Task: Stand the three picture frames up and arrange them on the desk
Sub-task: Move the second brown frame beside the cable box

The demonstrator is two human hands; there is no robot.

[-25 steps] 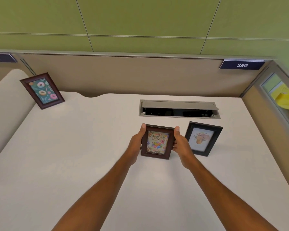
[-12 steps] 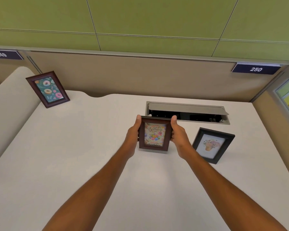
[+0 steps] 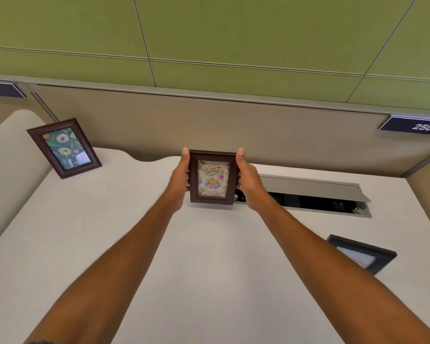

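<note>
A brown birthday frame (image 3: pixel 212 181) is upright at the far middle of the white desk (image 3: pixel 109 232), its lower edge at or just above the surface. My left hand (image 3: pixel 179 184) grips its left side and my right hand (image 3: pixel 247 184) grips its right side. A brown frame with a donut picture (image 3: pixel 64 147) stands tilted at the desk's far left corner. A black frame with a pale picture (image 3: pixel 360 254) stands near the right, partly hidden behind my right forearm.
An open cable hatch (image 3: pixel 315 194) with a raised grey lid lies in the desk just right of the held frame. A beige partition (image 3: pixel 209 127) runs along the back, with a "250" label (image 3: pixel 417 125). A side panel rises on the right.
Both hands have carried the birthday frame away from me toward the back of the desk, past the left end of the hatch. The black frame has been left behind on the right.
</note>
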